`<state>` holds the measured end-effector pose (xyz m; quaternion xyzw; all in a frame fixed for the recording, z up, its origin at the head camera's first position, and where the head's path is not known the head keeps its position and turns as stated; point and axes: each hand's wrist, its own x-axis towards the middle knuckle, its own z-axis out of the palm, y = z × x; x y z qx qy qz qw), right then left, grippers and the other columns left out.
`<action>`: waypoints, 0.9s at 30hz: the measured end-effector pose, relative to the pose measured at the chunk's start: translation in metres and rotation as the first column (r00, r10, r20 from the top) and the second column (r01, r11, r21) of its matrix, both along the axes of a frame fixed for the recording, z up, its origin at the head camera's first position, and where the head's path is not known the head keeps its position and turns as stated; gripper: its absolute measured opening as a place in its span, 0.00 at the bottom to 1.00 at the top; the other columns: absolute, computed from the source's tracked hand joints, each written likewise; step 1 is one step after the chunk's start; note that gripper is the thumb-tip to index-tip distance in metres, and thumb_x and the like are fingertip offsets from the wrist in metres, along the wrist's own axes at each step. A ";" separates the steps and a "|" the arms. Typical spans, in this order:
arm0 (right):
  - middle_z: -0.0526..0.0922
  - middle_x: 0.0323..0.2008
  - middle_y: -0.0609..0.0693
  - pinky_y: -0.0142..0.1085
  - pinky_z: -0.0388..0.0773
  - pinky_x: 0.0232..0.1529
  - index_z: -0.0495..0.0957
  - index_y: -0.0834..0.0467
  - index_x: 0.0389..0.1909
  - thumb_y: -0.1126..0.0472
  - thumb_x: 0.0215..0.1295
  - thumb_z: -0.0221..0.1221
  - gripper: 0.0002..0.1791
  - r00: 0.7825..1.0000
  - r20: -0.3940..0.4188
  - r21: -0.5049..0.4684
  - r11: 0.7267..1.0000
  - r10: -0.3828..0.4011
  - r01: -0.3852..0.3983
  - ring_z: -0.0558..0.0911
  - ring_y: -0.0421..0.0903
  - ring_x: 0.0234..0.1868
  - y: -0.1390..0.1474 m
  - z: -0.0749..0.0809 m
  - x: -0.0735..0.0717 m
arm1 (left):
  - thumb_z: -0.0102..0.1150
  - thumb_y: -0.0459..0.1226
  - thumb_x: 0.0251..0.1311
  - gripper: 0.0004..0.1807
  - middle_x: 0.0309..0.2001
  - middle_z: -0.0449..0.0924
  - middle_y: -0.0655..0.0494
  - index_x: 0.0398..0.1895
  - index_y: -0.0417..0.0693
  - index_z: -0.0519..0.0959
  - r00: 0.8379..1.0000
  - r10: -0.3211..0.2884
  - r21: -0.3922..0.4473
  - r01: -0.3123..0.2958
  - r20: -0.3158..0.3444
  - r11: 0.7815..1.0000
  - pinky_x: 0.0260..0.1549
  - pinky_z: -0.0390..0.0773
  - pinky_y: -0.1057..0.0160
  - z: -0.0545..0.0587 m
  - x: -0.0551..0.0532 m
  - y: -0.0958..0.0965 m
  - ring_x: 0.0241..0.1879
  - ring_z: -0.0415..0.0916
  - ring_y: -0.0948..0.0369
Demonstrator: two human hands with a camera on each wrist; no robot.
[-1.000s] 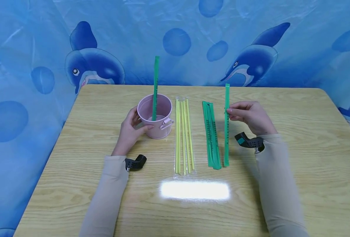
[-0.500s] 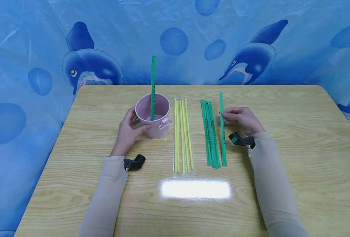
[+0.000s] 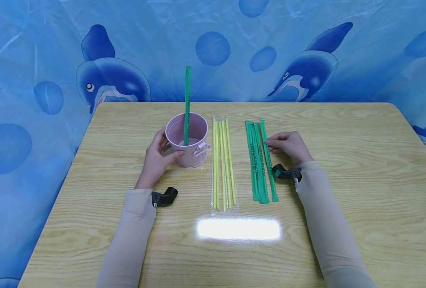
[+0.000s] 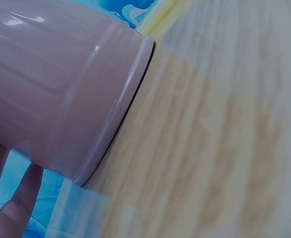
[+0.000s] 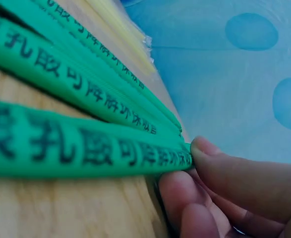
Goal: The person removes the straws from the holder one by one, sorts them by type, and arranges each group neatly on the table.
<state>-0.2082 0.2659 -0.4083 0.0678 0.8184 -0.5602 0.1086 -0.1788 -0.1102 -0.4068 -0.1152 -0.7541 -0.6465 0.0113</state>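
My left hand (image 3: 156, 159) holds the small pink bucket (image 3: 192, 160) by its left side, thumb across the front and fingers round the back. One green-wrapped straw (image 3: 187, 96) stands upright inside the bucket, its top well above the rim. With thumb and fingers, my right hand (image 3: 288, 146) pinches another green-wrapped straw (image 3: 270, 172) near its upper part. That straw, printed with dark characters (image 5: 95, 148), lies slanted just right of a bunch of green-wrapped straws (image 3: 258, 164). In the left wrist view, the base of the bucket (image 4: 61, 94) is against the wooden table.
Several yellow straws (image 3: 223, 168) in clear wrappers lie side by side between the bucket and the green bunch. A blue sheet with dolphins (image 3: 213, 86) hangs behind the table (image 3: 184, 260). A bright light reflection shows on the tabletop in front of the straws.
My right hand has moved left and lowered its green straw, which has swung from upright in view to a slant close beside the green bunch. My left hand keeps its hold on the bucket.
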 end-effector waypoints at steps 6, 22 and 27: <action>0.82 0.24 0.41 0.27 0.81 0.30 0.76 0.75 0.46 0.64 0.63 0.61 0.18 1.000 -0.002 0.002 1.000 -0.004 0.004 0.81 0.34 0.24 -0.002 0.001 0.000 | 0.66 0.30 0.54 0.40 0.67 0.64 0.51 0.70 0.44 0.58 1.000 -0.002 0.007 0.002 -0.012 1.000 0.63 0.65 0.58 -0.002 -0.001 -0.001 0.65 0.61 0.59; 0.83 0.27 0.43 0.27 0.81 0.31 0.77 0.74 0.47 0.62 0.63 0.61 0.19 1.000 -0.010 0.009 1.000 -0.003 0.003 0.82 0.35 0.27 0.000 0.001 0.001 | 0.65 0.28 0.54 0.40 0.67 0.64 0.50 0.70 0.43 0.58 1.000 -0.002 0.006 0.002 -0.020 1.000 0.63 0.65 0.58 0.000 0.000 -0.001 0.65 0.62 0.58; 0.84 0.30 0.44 0.27 0.81 0.35 0.75 0.74 0.50 0.62 0.62 0.62 0.21 0.999 0.002 -0.091 0.995 -0.033 0.033 0.84 0.37 0.30 0.003 0.002 0.004 | 0.65 0.28 0.54 0.40 0.67 0.64 0.50 0.70 0.43 0.58 1.000 -0.004 0.007 0.004 -0.020 1.000 0.62 0.65 0.58 -0.001 0.000 0.001 0.65 0.62 0.58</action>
